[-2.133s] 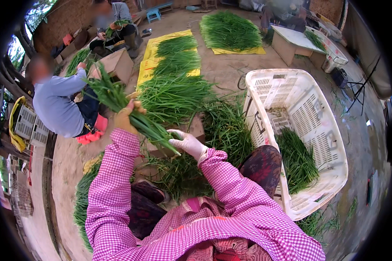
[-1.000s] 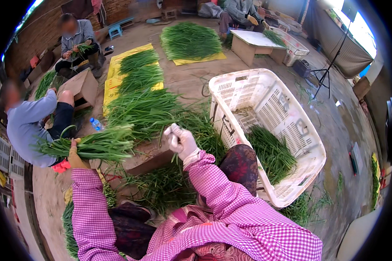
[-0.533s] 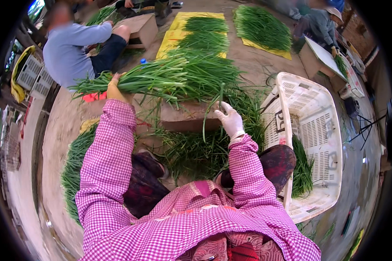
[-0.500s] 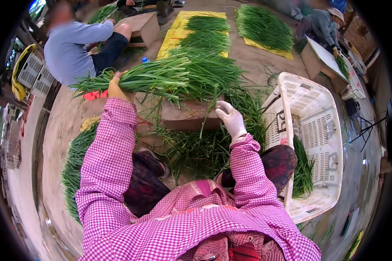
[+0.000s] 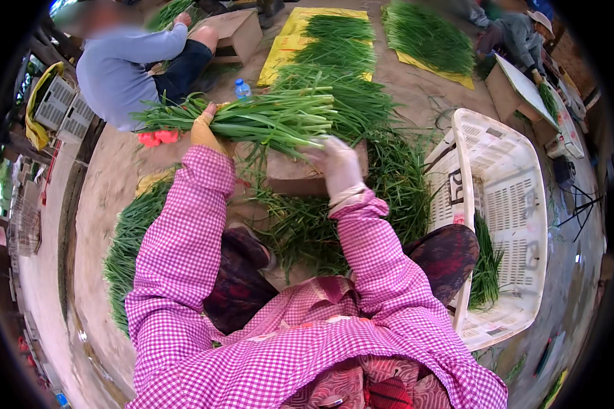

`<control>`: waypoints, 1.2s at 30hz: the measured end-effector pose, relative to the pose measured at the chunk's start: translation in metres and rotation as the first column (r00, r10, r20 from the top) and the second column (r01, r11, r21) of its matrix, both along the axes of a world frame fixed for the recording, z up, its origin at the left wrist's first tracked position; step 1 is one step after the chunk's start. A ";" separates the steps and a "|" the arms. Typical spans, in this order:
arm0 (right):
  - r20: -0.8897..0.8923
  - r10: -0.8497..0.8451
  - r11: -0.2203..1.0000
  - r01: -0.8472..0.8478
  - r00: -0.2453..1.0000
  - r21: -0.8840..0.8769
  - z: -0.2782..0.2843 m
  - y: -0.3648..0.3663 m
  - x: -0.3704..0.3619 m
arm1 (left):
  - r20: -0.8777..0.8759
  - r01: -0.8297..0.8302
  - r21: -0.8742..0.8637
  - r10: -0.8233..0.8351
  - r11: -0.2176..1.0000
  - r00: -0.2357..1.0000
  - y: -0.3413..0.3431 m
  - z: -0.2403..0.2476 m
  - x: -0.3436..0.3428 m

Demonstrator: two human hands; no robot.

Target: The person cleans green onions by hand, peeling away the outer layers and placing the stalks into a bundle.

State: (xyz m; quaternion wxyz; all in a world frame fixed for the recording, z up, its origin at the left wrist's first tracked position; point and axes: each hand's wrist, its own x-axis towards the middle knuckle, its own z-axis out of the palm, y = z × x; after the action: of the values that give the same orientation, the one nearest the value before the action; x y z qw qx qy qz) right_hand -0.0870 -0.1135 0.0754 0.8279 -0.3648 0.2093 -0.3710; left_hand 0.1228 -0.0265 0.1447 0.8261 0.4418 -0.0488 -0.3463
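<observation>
A bundle of green chives [image 5: 273, 121] lies across my left hand [image 5: 207, 129], which is closed around its leafy side. The pale stalk ends point right, over a low block-like stand [image 5: 293, 174]. My right hand [image 5: 338, 165], in a white glove, is up against those stalk ends; its fingers are smeared by motion, so their grip is unclear. Behind the bundle, more chives [image 5: 358, 102] are heaped. Loose green leaves [image 5: 307, 232] litter the ground between my knees and around the stand.
To my right stands a white plastic crate [image 5: 501, 204] with some chives inside. Another chive pile [image 5: 140, 238] lies at my left. Yellow sheets [image 5: 280, 54] bear chive rows farther off. A bottle [image 5: 242, 88] stands near a seated co-worker [image 5: 119, 78]; another person [image 5: 522, 44] works at far right.
My right hand has moved left and up to the bundle's stalk ends, its fingers now blurred. My left hand still holds the chives. The whole view has shifted slightly.
</observation>
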 end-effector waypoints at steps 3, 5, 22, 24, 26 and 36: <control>-0.167 -0.214 0.976 0.205 0.962 -0.072 -0.028 -0.033 -0.046 | -0.034 -0.066 -0.026 0.065 0.997 0.997 0.000 0.002 0.014; -0.338 -0.139 0.986 0.101 0.931 -0.130 -0.049 -0.043 -0.056 | -0.087 -0.015 -0.055 0.010 0.998 0.996 0.000 -0.001 0.024; 0.172 0.085 0.992 -0.066 0.981 -0.109 -0.056 -0.034 -0.076 | 0.738 -0.223 0.668 -0.591 0.710 0.327 -0.109 -0.057 -0.036; 0.105 0.016 0.991 -0.002 0.994 -0.132 -0.063 -0.047 -0.093 | 0.745 -0.231 0.657 -0.569 0.718 0.349 -0.112 -0.057 -0.037; 0.051 -0.049 0.990 0.055 0.998 -0.131 -0.066 -0.056 -0.106 | 0.772 -0.253 0.621 -0.522 0.742 0.363 -0.114 -0.054 -0.036; -0.047 -0.106 0.994 0.106 0.993 -0.001 -0.071 -0.063 -0.106 | -0.043 -0.252 0.265 0.273 0.931 0.961 -0.032 0.006 0.038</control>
State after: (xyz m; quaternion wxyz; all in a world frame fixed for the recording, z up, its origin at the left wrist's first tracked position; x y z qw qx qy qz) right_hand -0.1933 -0.1761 0.0046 0.8021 -0.3615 0.2481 -0.4055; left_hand 0.1609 -0.0583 0.1503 0.8020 0.5336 0.0887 -0.2533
